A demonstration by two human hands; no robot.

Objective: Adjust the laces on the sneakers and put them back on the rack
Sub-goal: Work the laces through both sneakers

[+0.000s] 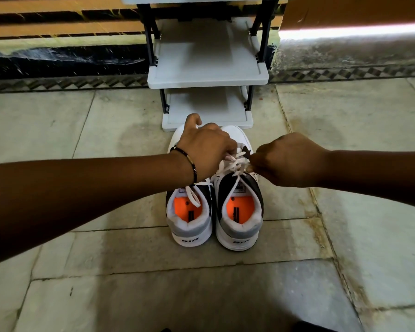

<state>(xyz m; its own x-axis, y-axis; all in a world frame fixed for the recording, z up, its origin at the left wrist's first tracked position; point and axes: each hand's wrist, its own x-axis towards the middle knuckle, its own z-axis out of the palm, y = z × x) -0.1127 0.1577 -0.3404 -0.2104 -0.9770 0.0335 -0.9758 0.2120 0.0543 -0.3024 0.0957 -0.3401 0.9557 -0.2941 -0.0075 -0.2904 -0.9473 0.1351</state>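
Note:
Two white, grey and black sneakers with orange insoles stand side by side on the floor, heels toward me: the left sneaker (189,224) and the right sneaker (240,219). Over the right sneaker's tongue, my left hand (206,149) and my right hand (288,159) each pinch a strand of its white laces (235,164), pulling them apart. A loose lace end (193,195) of the left sneaker hangs into its opening. The toes of both shoes are partly hidden under my hands.
A grey plastic shoe rack (209,77) with black posts stands just beyond the sneakers' toes, against a wall; its shelves hold nothing. Stone floor tiles (106,259) spread out on all sides.

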